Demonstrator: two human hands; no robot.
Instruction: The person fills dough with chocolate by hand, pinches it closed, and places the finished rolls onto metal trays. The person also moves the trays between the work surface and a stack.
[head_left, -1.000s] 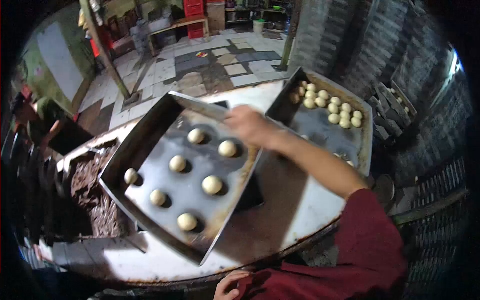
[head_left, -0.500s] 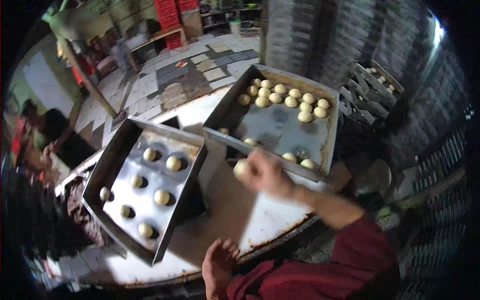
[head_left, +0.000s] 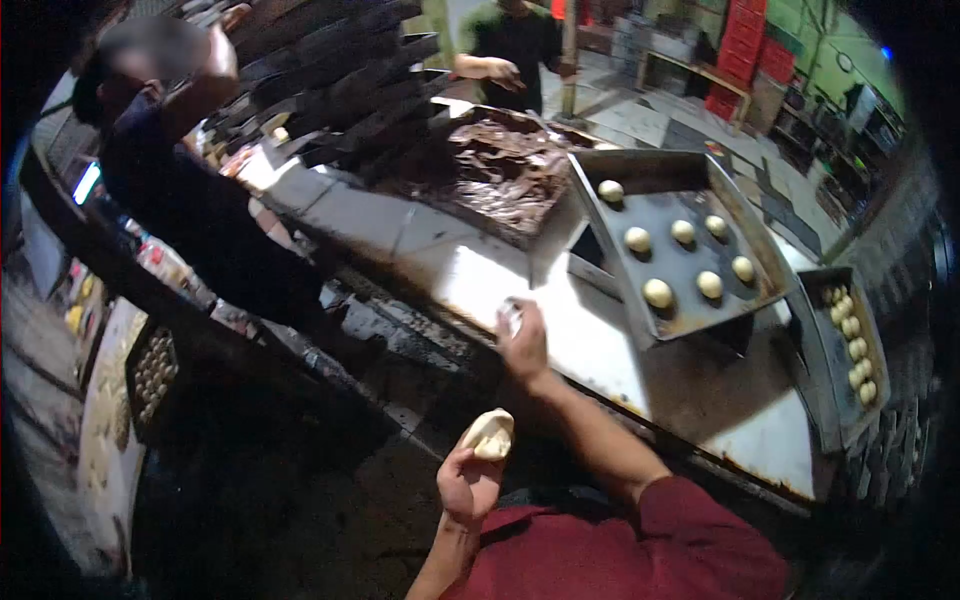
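My left hand (head_left: 468,488) is closed on a flattened piece of dough (head_left: 491,436), held up in front of my body with its pale, dented face showing. Farther forward, my right hand (head_left: 524,345) reaches over the edge of the white table (head_left: 590,345). Its fingers are smeared by motion, so I cannot tell what they hold. A metal tray (head_left: 690,325) with several round dough balls (head_left: 638,239) stands to the right of that hand. Beyond it to the right is a second tray (head_left: 835,425) with a row of dough balls.
A dark brown, glossy mass (head_left: 505,165) lies on the far part of the table. One person (head_left: 190,200) stands at the left, arm raised; another (head_left: 510,50) stands behind the table. A long bench (head_left: 105,440) at far left bears a tray of small pieces (head_left: 152,372).
My view has swung left. The right hand has gone from a dough ball beside the trays to the table's near edge. My left hand, empty before, now holds flattened dough.
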